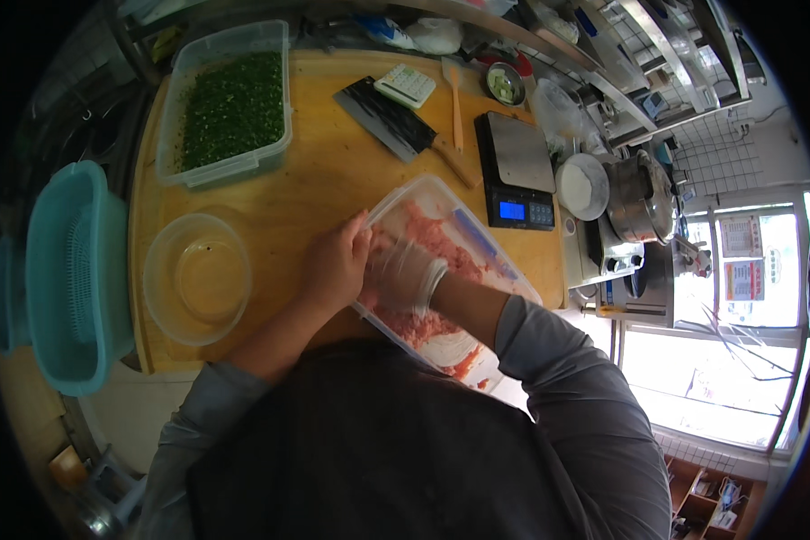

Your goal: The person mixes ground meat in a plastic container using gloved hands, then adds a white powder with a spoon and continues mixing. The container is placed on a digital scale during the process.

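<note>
A translucent plastic box [494, 244] of raw pink minced meat [439, 239] stands tilted across the worktop edge, close against my dark apron [391, 452]. My left hand [341, 266] is bare and grips the box's left rim, thumb uppermost. Inside the box, my right hand [401, 273] wears a clear disposable glove and presses into the mince. Motion blur and the mince hide its fingers, so whether they close on any meat is unclear. Smears of meat cover the near end of the box floor.
On the wooden worktop [310, 169] are a box of chopped greens [233, 111], a round plastic tub [212, 280], a cleaver [398, 121], a calculator [405, 86], a spatula [455, 108] and a digital scale [520, 155]. Left stands a turquoise basin [101, 283]; right, a steel pot [638, 199].
</note>
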Tool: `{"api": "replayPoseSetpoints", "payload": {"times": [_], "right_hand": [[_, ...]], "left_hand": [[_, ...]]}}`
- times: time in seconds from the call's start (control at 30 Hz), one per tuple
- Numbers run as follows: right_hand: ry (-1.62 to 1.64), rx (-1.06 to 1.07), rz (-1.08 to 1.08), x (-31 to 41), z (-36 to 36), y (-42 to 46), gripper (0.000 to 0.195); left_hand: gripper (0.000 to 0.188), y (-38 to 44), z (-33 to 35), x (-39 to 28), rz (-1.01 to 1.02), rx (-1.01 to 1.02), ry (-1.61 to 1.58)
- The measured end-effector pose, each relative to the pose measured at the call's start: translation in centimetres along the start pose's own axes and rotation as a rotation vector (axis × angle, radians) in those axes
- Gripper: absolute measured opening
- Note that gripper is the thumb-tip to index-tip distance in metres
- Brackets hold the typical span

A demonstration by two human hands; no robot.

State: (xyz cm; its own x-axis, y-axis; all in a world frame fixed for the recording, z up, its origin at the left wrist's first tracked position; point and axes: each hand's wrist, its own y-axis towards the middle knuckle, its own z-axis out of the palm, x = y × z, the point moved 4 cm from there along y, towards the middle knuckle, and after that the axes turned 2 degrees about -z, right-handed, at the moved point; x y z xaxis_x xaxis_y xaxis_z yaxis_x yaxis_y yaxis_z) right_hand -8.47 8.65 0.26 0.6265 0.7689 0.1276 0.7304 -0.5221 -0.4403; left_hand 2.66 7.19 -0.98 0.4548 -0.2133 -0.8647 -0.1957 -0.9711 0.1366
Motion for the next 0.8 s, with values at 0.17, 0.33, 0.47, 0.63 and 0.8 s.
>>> {"api": "replayPoseSetpoints", "payload": {"times": [0.17, 0.33, 0.47, 0.63, 0.8], "right_hand": [[0.381, -0.217, 0.478, -5.1, 2.4, -6.6, 0.045], [1.362, -0.361, 1.017, -2.7, 7.7, -14.1, 0.052], [2.527, -0.52, 1.121, 1.8, 9.2, -12.9, 0.061], [2.945, -0.619, 0.301, 0.9, 3.6, -9.5, 0.06], [4.546, -0.411, -0.202, -1.2, 1.5, -3.7, 0.057]], "left_hand": [[0.03, 0.1, -0.1, -0.2, 0.012, 0.012, 0.044], [0.029, 0.1, -0.2, -0.4, 0.042, -0.019, 0.064], [0.029, 0.1, 0.1, -0.4, -0.028, -0.011, 0.003], [0.029, -0.1, -0.4, -0.5, 0.025, -0.013, 0.063], [0.029, 0.1, -0.3, -0.6, 0.018, -0.014, 0.055]]}}
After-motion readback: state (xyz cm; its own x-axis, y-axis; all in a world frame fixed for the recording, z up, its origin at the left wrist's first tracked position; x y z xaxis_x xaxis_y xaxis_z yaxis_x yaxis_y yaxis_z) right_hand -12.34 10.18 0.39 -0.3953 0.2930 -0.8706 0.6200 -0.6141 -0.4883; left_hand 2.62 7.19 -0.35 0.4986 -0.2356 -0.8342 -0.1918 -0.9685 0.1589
